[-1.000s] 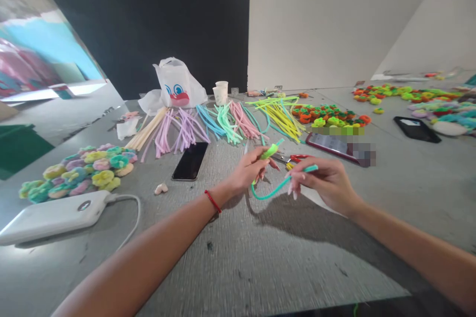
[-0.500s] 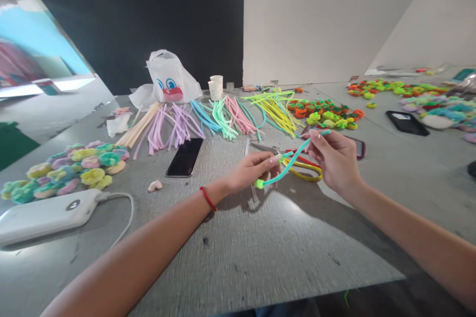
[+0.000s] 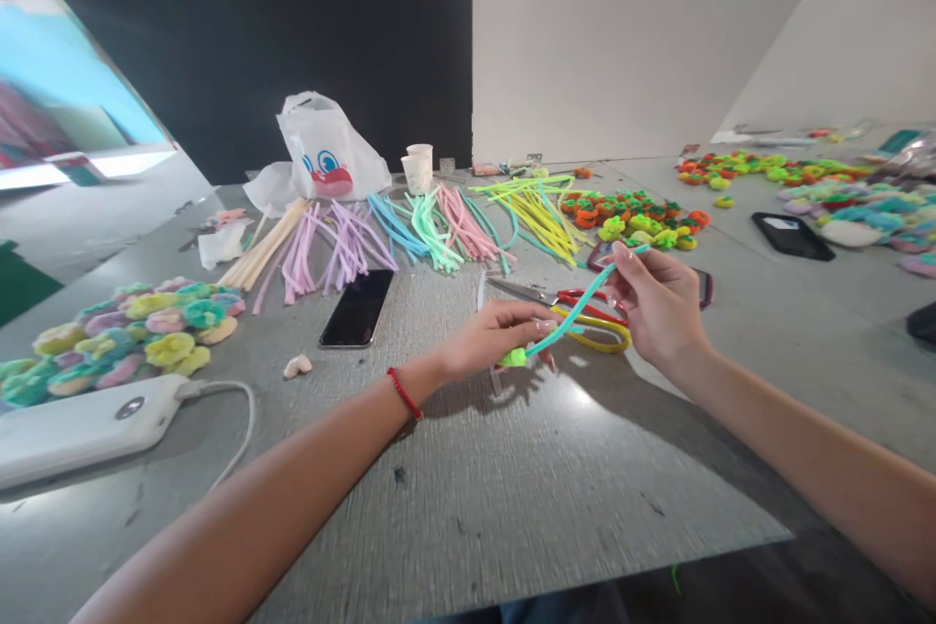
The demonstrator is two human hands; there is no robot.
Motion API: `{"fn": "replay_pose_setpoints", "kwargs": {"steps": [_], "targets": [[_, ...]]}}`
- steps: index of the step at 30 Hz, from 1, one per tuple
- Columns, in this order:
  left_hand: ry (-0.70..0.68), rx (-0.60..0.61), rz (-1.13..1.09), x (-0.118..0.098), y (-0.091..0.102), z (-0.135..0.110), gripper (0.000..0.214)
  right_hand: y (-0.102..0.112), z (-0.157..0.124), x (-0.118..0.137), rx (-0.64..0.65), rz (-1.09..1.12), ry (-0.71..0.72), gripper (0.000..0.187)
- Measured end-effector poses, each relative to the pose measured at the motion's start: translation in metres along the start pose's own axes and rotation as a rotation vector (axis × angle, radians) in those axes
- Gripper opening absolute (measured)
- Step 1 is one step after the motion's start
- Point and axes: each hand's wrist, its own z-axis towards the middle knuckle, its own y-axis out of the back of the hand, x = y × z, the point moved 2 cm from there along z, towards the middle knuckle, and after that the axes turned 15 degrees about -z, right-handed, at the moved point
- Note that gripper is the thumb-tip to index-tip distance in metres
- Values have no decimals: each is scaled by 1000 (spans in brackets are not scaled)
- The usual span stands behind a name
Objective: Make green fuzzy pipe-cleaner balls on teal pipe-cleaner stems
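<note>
A teal pipe cleaner (image 3: pixel 585 302) stretches between my two hands above the table. My right hand (image 3: pixel 662 307) pinches its upper end between thumb and fingers, and a short tip sticks out past them. My left hand (image 3: pixel 501 336) is closed around the lower end, where a small yellow-green fuzzy piece (image 3: pixel 514 358) shows under the fingers. How the two are joined is hidden by the fingers. Scissors (image 3: pixel 608 339) with red and yellow handles lie behind the pipe cleaner, between the hands.
Bundles of coloured pipe cleaners (image 3: pixel 351 239) lie along the back. A black phone (image 3: pixel 357 310) and a white power bank (image 3: pixel 88 429) with its cable are left. Fuzzy flowers (image 3: pixel 117 336) are piled at left. Orange and green pieces (image 3: pixel 636 214) lie behind my right hand.
The teal pipe cleaner is straighter between my hands. Its short end, which stuck up at my left fingertips, now lies lower, close along the long part. My view has shifted slightly.
</note>
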Motion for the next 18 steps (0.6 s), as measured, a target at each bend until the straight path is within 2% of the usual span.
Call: {"fn": "replay_pose_setpoints", "kwargs": {"steps": [6,11,15,18], "targets": [[130,52,-119,-1,-3,-3,51,1,3,-7,-19,-60,-77,32],[177,100,-269,-5,-3,-4,41,3,7,-13,-44,-111,-217,33],[221,121,-325,-3,1,-5,36,3,10,-14,65,65,-364,32],[250,98,-336,0,5,-5,38,4,13,-13,60,159,-438,31]]}}
